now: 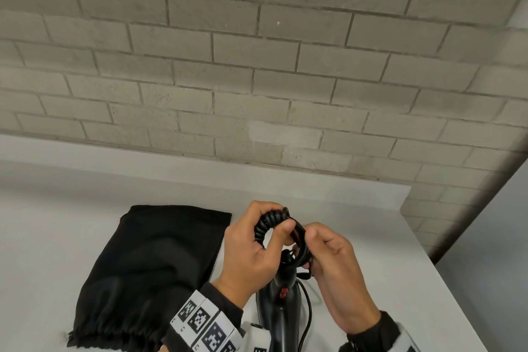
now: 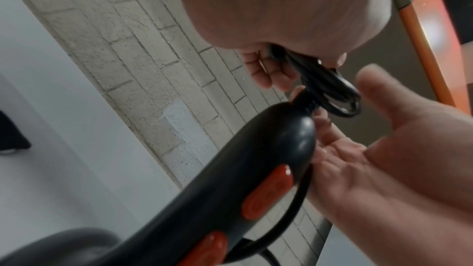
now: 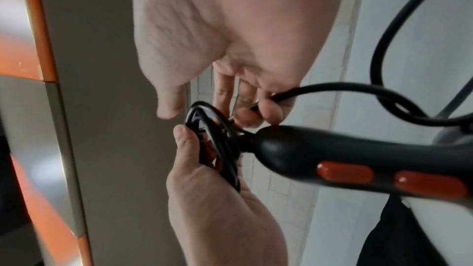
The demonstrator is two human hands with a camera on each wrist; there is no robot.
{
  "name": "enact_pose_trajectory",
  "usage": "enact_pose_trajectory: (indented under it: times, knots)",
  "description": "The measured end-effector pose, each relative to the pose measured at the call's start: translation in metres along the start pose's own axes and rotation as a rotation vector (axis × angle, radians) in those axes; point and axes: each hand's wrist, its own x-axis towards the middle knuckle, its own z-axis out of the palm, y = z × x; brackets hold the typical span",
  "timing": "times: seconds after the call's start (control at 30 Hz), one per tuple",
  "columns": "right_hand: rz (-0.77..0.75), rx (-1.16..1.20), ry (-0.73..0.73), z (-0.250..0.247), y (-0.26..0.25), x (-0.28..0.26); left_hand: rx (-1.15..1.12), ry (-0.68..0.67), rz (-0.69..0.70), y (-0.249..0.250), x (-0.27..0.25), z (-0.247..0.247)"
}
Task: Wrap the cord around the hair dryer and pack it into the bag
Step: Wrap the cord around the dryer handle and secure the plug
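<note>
A black hair dryer (image 1: 281, 306) stands handle-up on the white table, with red buttons (image 1: 283, 292) on its handle. Its black cord (image 1: 267, 224) is gathered in loops above the handle's end. My left hand (image 1: 274, 217) grips the coiled part of the loops, thumb through the ring. My right hand (image 1: 310, 248) pinches the smooth strands (image 1: 300, 237) beside it. In the right wrist view the loops (image 3: 215, 145) sit at the handle (image 3: 332, 159) tip, and a slack length of cord (image 3: 384, 64) curves away. The black drawstring bag (image 1: 148, 271) lies flat to the left.
A grey brick wall (image 1: 257, 66) rises behind the white table (image 1: 371, 251), whose right edge runs diagonally close to my right hand. An orange-edged panel (image 3: 38, 27) shows in the wrist views.
</note>
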Motion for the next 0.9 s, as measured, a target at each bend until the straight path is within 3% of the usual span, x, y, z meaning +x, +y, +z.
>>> enact_pose_trajectory:
  times: [0.23,0.43,0.53,0.6,0.67,0.77,0.9]
  knots:
    - [-0.064,-0.145,-0.048,-0.010,-0.005,-0.001,-0.046,-0.102,-0.247,0.002,0.008,-0.006]
    - [-0.149,-0.295,0.007,-0.008,-0.002,0.001,-0.269,-0.032,-0.458,0.009,0.011,-0.002]
    - [-0.278,-0.464,0.183,-0.003,0.007,-0.004,-0.278,0.014,-0.482,0.011,0.011,0.001]
    - [-0.458,-0.625,0.356,0.003,0.012,-0.007,-0.253,0.039,-0.477,0.012,0.011,0.003]
    - [-0.622,-0.833,0.398,0.010,0.015,-0.011,-0.216,0.039,-0.461,0.013,0.009,0.006]
    - [-0.592,-1.001,0.425,0.015,0.016,-0.013,-0.188,0.044,-0.445,0.014,0.008,0.006]
    - [-0.457,-1.009,0.397,0.019,0.007,-0.017,-0.195,0.025,-0.385,0.018,0.007,0.008]
